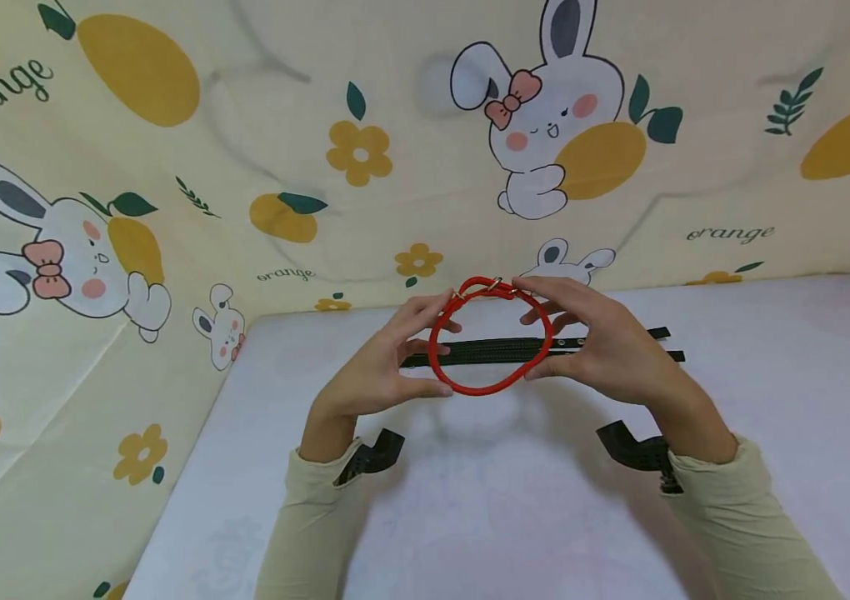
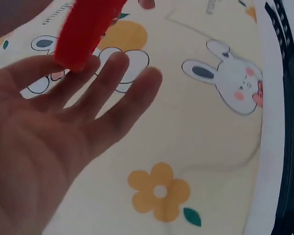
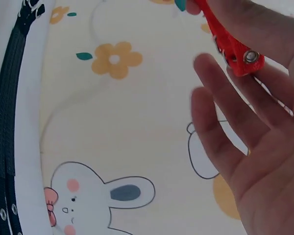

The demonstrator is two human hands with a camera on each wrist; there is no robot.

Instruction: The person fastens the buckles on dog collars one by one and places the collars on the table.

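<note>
A red buckled collar (image 1: 477,390), closed into a loop, is held up above the table between both hands. My left hand (image 1: 376,367) grips its left side, thumb below and forefinger above. My right hand (image 1: 608,350) grips the right side the same way, near the metal buckle at the top. In the left wrist view the red band (image 2: 83,36) lies against the fingertips, with the other fingers spread. A metal rivet (image 3: 251,57) shows on the collar in the right wrist view. Behind the loop, dark straps (image 1: 496,351) with eyelets lie side by side on the table.
The white table (image 1: 470,517) spreads below the hands. Cloth (image 1: 395,75) printed with rabbits, flowers and oranges hangs behind and to the left. Black bands (image 1: 638,450) sit at both wrists, over light sleeves (image 1: 755,525).
</note>
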